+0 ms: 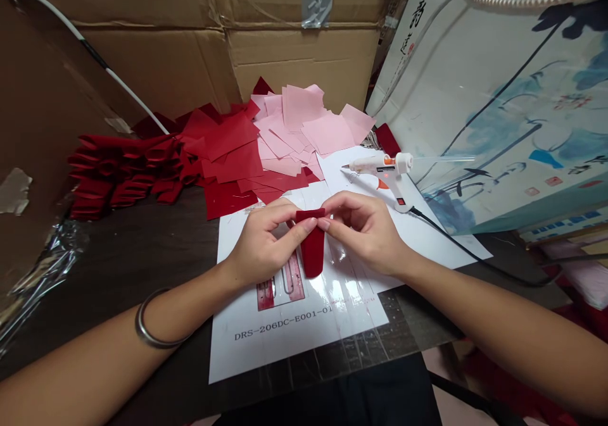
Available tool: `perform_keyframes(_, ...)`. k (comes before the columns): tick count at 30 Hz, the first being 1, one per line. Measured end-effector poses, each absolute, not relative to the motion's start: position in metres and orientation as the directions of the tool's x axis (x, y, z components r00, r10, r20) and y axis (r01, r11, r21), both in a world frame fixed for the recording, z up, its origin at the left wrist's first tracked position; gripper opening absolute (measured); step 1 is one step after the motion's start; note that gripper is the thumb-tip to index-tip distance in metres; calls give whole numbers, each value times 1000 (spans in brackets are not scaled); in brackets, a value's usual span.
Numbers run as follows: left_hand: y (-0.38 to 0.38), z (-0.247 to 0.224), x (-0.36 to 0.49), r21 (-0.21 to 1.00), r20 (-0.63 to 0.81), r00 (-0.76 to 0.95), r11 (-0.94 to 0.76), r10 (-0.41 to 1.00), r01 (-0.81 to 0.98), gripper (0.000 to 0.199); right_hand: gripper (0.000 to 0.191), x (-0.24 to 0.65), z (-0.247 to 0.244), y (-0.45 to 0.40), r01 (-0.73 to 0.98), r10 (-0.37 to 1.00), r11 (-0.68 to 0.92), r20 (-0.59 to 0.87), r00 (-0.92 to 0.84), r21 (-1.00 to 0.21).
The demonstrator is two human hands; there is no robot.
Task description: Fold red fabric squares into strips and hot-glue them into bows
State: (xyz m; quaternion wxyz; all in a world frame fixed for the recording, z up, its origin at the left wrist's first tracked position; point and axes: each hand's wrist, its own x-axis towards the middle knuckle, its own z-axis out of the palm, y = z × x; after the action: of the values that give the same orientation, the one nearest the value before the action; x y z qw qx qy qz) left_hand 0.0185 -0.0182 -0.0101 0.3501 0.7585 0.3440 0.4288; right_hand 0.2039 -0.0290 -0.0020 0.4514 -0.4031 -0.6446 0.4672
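A strip of dark red velvety fabric [313,252] is held between my two hands above the printed sheet [247,356]. Its upper end is folded over, and the lower part hangs down towards me. With thumb and fingers, my left hand [270,236] pinches the fold's left side. On the other side my right hand [363,230] pinches it too, the thumb tips nearly meeting. Beyond my right hand lies a white glue gun [387,166] on its side, with a clear glue stick [446,159] poking out of its back.
Red squares [232,147] and pink squares [294,122] lie heaped at the back. Folded red pieces [128,173] are piled at the left. Cardboard [294,52] walls the back; a painted panel [513,109] leans at the right. The glue gun's black cord [456,242] trails rightward.
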Motion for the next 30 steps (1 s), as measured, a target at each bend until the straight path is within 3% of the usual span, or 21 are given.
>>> perform_keyframes(5, -17, -9, 17, 836, 410, 418, -518, 810, 184, 13, 11, 204, -3, -30, 104, 942, 220, 184, -282, -970)
perform_keyframes(11, -16, -12, 16, 903, 308, 419, -401, 854, 155, 18, 16, 204, -2, -30, 139, 943, 270, 233, -238, -953)
perform_keyframes(30, -16, -9, 18, 839, 413, 352, -501, 840, 210, 12, 12, 202, -3, -30, 193, 946, 282, 238, -222, -940)
